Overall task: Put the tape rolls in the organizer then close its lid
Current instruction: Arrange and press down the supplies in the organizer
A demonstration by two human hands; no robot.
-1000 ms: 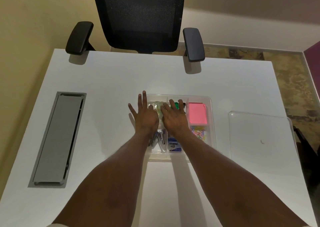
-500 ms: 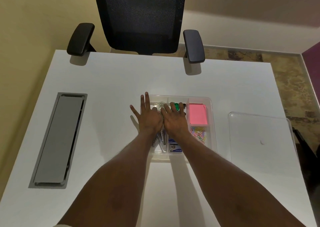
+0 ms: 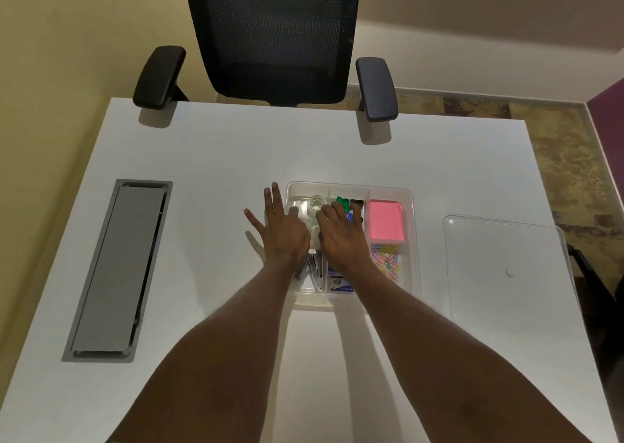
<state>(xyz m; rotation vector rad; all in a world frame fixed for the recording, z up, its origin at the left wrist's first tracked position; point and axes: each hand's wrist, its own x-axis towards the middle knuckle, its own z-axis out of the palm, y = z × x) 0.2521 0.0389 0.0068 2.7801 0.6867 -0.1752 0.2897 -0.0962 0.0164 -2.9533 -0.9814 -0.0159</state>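
Our left hand, spread flat, and right hand, curled, settle tape rolls in the organizer; its lid waits to the right, unclosed.

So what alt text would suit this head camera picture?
Two bare hands, left hand and right hand, reach into an open clear organizer on a white desk, over clear tape rolls. Its clear lid lies to the right.

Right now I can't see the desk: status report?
Both hands, left hand and right hand, over clear plastic organizer, grip unclear. Clear tape roll inside. Clear flat lid off, right of organizer.
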